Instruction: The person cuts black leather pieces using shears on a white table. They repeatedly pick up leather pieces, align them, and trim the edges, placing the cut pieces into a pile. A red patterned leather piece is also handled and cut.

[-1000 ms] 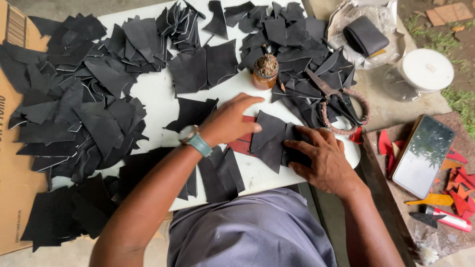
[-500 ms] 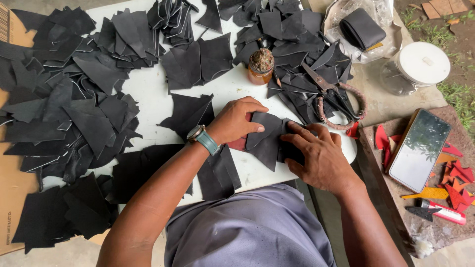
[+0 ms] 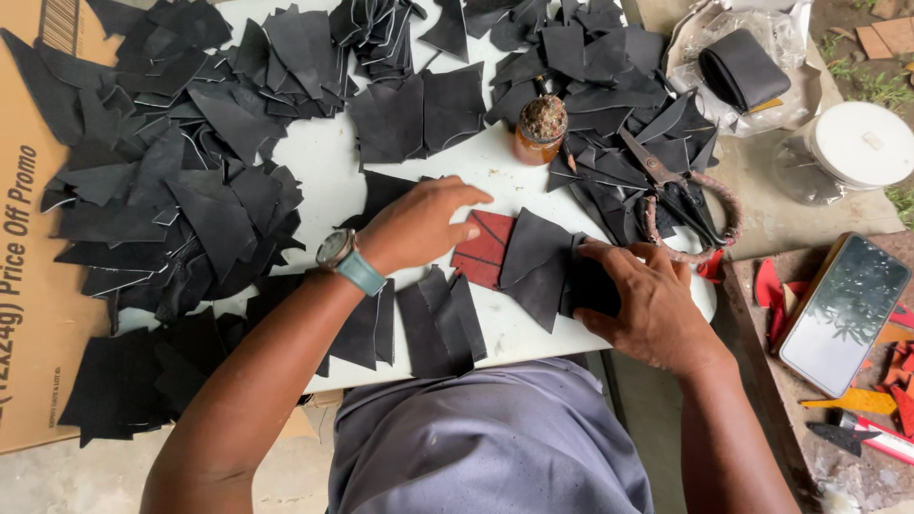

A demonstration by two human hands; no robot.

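My left hand (image 3: 419,224), a watch on its wrist, lies flat on a dark red piece (image 3: 483,249) with stitched lines, near the front edge of the white table (image 3: 324,181). Overlapping that red piece on the right is a black leather piece (image 3: 535,262). My right hand (image 3: 643,303) presses down on another black piece (image 3: 592,286) at the table's right end. Neither hand lifts anything. A few more black cut pieces (image 3: 433,319) lie just below my left wrist.
Heaps of black leather offcuts (image 3: 181,181) cover the table's left and back. A small brown glue jar (image 3: 541,128) stands at the back centre, scissors (image 3: 681,195) to its right. A phone (image 3: 845,309), red scraps, a white-lidded container (image 3: 862,143) and cardboard (image 3: 29,238) surround the table.
My left hand has slid left off the black piece, uncovering the dark red piece. My right hand has stayed on the black piece at the right.
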